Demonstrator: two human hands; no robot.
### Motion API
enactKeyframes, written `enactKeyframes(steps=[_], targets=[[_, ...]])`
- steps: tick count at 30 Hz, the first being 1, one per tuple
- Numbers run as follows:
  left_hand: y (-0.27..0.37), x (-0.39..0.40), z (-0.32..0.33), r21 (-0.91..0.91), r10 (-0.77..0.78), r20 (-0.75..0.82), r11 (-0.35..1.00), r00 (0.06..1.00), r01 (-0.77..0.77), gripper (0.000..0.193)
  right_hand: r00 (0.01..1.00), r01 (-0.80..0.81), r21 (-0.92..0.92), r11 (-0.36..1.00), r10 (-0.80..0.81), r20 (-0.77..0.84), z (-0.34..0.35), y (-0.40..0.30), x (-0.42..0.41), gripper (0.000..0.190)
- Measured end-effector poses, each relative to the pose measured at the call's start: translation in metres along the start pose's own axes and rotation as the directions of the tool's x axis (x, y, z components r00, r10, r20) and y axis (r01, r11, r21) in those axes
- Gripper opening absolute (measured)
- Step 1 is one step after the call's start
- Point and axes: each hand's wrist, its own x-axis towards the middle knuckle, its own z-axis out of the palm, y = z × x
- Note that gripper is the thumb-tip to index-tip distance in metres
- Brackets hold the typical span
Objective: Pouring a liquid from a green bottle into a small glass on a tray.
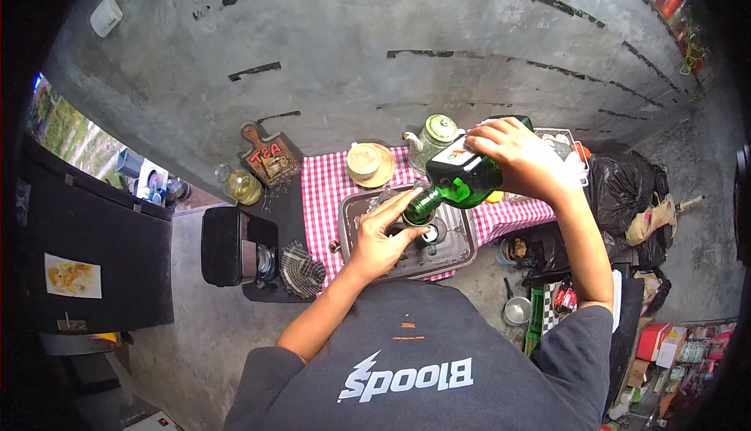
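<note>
My right hand (pixel 519 152) grips a green glass bottle (pixel 463 181) by its body. The bottle is tilted, its neck pointing down and to the left over a dark tray (pixel 463 255). My left hand (pixel 381 237) is at the bottle's mouth, thumb and fingers curved around a small cup (pixel 435 218) that is mostly hidden by the fingers and the neck. Whether liquid is flowing I cannot tell. Beside my thumb, a small round object with a white top (pixel 430 234) sits on the tray. Clear glassware (pixel 387 195) stands partly hidden behind my left fingers.
A red checked cloth (pixel 320 196) lies under the tray. Behind stand a lidded teapot (pixel 440 135) and a cup on a saucer (pixel 365 162). Leftward are a glass jar (pixel 240 184), a black appliance (pixel 223 246) and a crumpled cloth (pixel 300 269). Black plastic bags (pixel 625 190) sit at right.
</note>
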Motion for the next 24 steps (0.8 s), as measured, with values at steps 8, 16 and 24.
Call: enactKeyframes(steps=[8, 16, 24], targets=[[-0.0020, -0.0009, -0.0008, -0.069, -0.035, 0.015, 0.997, 0.999, 0.036, 0.060, 1.000, -0.004, -0.005, 1.000, 0.004, 0.025, -0.0009, -0.0001, 0.0004, 0.051], [-0.0041, -0.0006, -0.0017, -0.044, -0.038, 0.034, 0.998, 0.999, 0.039, 0.058, 1.000, 0.012, -0.016, 1.000, -0.012, 0.005, 0.0005, 0.0014, 0.0014, 0.042], [-0.0075, -0.0006, -0.0006, -0.138, -0.069, -0.013, 0.988, 0.998, 0.066, 0.061, 1.000, 0.019, -0.023, 1.000, -0.019, 0.002, -0.0021, 0.0008, 0.0049, 0.044]])
